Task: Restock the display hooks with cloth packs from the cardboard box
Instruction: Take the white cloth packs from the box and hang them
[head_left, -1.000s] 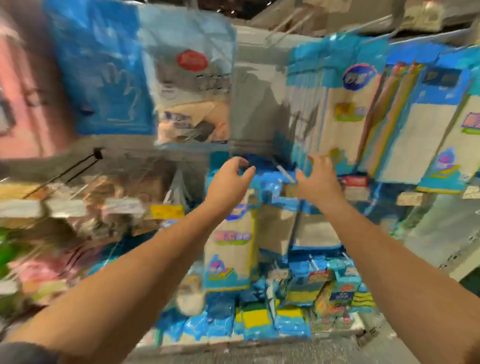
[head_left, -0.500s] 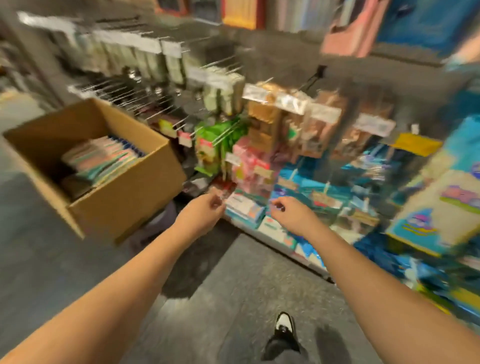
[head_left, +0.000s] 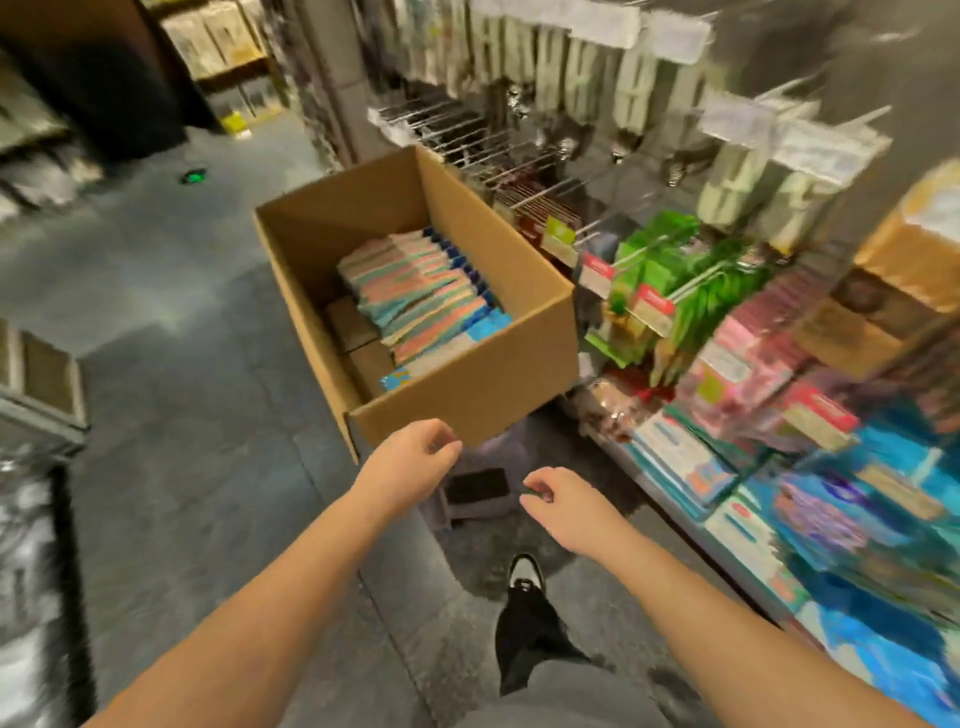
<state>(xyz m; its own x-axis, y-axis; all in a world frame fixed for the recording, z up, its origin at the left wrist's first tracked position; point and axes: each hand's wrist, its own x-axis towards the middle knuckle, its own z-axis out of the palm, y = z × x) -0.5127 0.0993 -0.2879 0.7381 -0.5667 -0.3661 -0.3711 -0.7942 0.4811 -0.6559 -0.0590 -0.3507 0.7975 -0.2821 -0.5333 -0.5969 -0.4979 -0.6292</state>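
A grey tiled floor (head_left: 171, 395) runs through a dimly lit shop aisle. Shelving (head_left: 810, 364) crowded with hanging packets lines the right; a dark fixture (head_left: 104, 78) stands far left.

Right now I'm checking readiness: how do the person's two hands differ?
The left hand is farther forward, just short of the cardboard box; the right hand sits lower, over the floor. The left shows its back, fingers curling down; the right points its fingers leftward. Both are loosely curled and hold nothing.
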